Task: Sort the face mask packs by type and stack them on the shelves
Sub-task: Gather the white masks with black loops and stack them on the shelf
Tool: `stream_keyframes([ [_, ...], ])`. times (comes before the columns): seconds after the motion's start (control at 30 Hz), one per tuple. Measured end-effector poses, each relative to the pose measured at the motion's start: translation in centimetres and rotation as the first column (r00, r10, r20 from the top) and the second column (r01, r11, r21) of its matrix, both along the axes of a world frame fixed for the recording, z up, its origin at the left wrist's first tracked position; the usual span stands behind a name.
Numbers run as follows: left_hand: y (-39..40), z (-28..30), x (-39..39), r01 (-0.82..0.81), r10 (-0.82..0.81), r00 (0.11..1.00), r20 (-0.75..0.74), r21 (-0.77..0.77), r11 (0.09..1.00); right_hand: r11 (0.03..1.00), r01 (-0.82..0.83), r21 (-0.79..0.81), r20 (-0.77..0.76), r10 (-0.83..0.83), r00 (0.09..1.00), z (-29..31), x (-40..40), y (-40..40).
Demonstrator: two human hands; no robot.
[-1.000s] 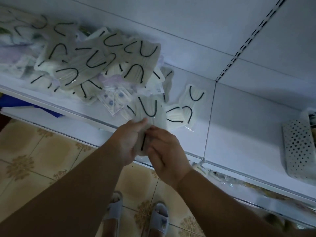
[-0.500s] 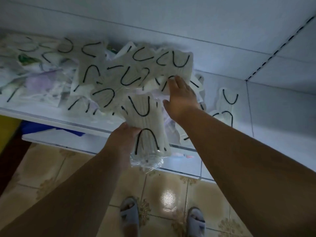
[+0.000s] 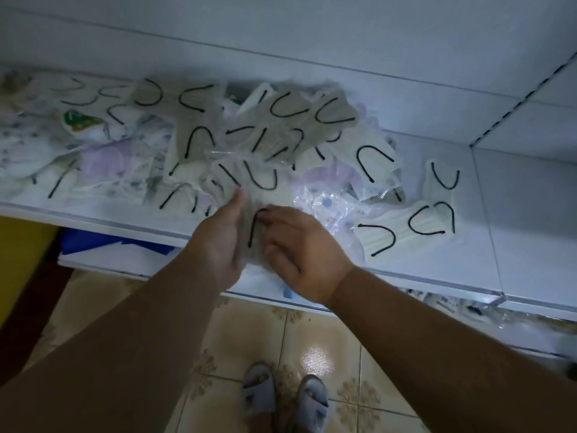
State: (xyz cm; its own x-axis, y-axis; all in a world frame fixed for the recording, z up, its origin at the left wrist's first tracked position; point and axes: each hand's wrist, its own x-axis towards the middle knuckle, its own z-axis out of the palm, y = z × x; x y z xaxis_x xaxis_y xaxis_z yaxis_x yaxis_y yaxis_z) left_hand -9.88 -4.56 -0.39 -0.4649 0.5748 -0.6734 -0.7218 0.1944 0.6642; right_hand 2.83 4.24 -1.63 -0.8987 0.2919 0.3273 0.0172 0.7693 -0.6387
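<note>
Small retail shop, by the look of it. White metal display shelf [image 3: 515,245] with a clear plastic lip along its front edge; slotted upright strip [image 3: 512,107] behind it at right, as on shop racking. Loose pile of sealed mask packs [image 3: 281,126] on the shelf. 1 lower shelf [image 3: 131,260] below it. Patterned beige floor tiles [image 3: 312,332] beneath.
</note>
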Motion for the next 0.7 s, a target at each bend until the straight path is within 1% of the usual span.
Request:
stream_keyframes([
  [0.03,-0.5,-0.1,-0.5,0.029,-0.03,0.998,-0.054,-0.011,1.0,1.0,-0.011,-0.021,0.005,0.012,1.0,-0.1,-0.1,-0.8],
  [0.07,-1.0,0.0,-0.8,0.044,-0.049,0.99,-0.131,-0.044,0.998,0.997,0.04,-0.063,0.002,-0.04,0.999,0.0,-0.5,-1.1],
  [0.1,-1.4,-0.2,-1.2,0.027,-0.046,0.979,-0.201,-0.097,0.995,0.986,0.133,-0.101,-0.004,-0.134,0.991,0.2,-1.1,-1.1],
  [0.17,-2.0,-0.3,-2.2,-0.065,0.016,0.958,-0.288,-0.164,0.984,0.943,0.312,-0.113,0.03,-0.311,0.95,0.6,-3.0,0.0],
  [0.2,-2.3,-0.3,-2.8,-0.117,0.054,0.948,-0.313,-0.186,0.976,0.926,0.367,-0.091,0.082,-0.361,0.929,0.8,-4.2,0.6],
  [0.27,-2.9,-0.5,-4.4,-0.179,0.084,0.921,-0.381,-0.221,0.959,0.907,0.42,-0.02,0.259,-0.401,0.879,0.9,-6.8,1.7],
  [0.33,-3.7,-0.5,-6.3,-0.205,0.077,0.887,-0.456,-0.238,0.95,0.91,0.408,0.072,0.423,-0.398,0.814,0.3,-9.3,1.6],
  [0.4,-4.5,-0.6,-8.4,-0.187,0.037,0.857,-0.514,-0.243,0.952,0.916,0.37,0.155,0.514,-0.394,0.762,-0.7,-11.9,0.8],
  [0.47,-5.5,-1.0,-10.7,-0.15,0.003,0.856,-0.517,-0.244,0.958,0.904,0.364,0.223,0.58,-0.423,0.696,-2.1,-14.1,-0.2],
  [0.5,-5.9,-1.3,-11.7,-0.123,-0.033,0.854,-0.519,-0.262,0.957,0.886,0.389,0.253,0.587,-0.46,0.666,-2.8,-14.9,-0.6],
  [0.57,-6.7,-1.5,-13.4,-0.033,-0.152,0.845,-0.513,-0.334,0.942,0.822,0.484,0.299,0.54,-0.565,0.625,-3.9,-15.7,-0.9],
  [0.63,-7.3,-1.3,-14.7,0.061,-0.238,0.841,-0.485,-0.353,0.933,0.767,0.553,0.325,0.498,-0.636,0.589,-4.3,-15.8,-1.2],
  [0.67,-7.4,-1.2,-15.3,0.092,-0.259,0.836,-0.484,-0.342,0.935,0.764,0.554,0.33,0.511,-0.638,0.576,-4.5,-15.7,-1.3],
  [0.7,-7.5,-1.0,-15.6,0.104,-0.271,0.834,-0.48,-0.347,0.932,0.78,0.529,0.333,0.555,-0.616,0.559,-4.5,-15.7,-1.6],
])
